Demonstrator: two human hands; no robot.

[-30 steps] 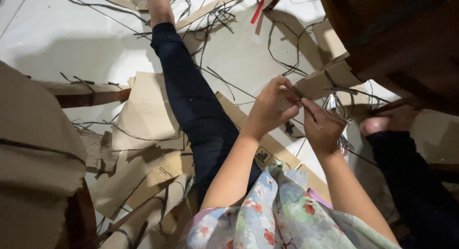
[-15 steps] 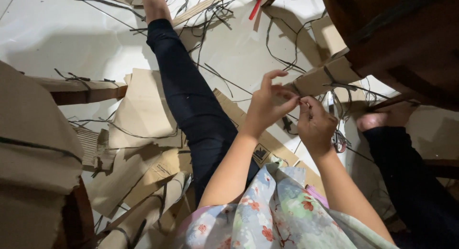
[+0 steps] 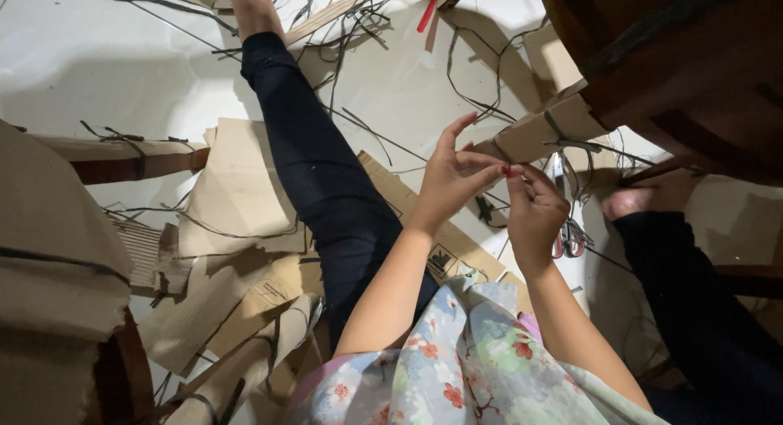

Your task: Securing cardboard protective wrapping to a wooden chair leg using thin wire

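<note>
Nearest, left hand [image 3: 453,180] and right hand [image 3: 534,209] meeting fingertip to fingertip, pinched on a thin dark strip [image 3: 522,166], barely visible. Just beyond, touching, a tan cardboard-wrapped bar [image 3: 542,131], dark-banded. Scissors [image 3: 567,233] beside the right hand.

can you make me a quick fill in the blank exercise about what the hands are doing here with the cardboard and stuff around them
1. The left hand and right hand meet at their ____, pinching something too thin to make out.
2. Just beyond the hands, a folded cardboard strip is bound with dark ____.
3. The scissors lie on the ____, right of the right hand.
4. The person's left leg lies stretched over the white floor in ____ trousers.

Missing words: fingertips; string; floor; dark
</note>
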